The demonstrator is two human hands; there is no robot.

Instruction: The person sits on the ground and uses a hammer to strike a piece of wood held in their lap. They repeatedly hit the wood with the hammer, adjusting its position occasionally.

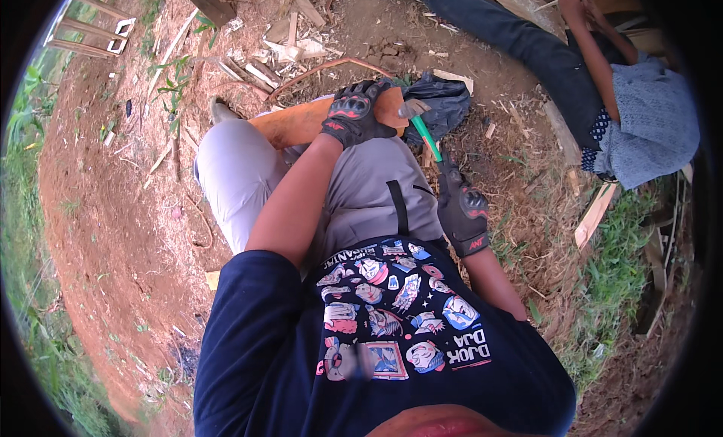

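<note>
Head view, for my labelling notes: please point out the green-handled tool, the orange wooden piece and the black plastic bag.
Green-handled tool (pixel 427 138): head view, on its handle.
Orange wooden piece (pixel 292 125): head view, its broad side.
Black plastic bag (pixel 449 99): head view, crumpled surface.

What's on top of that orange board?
The gloved left hand is on top of the orange board. It covers part of the board, so I can't see what is right beneath the palm.
</note>
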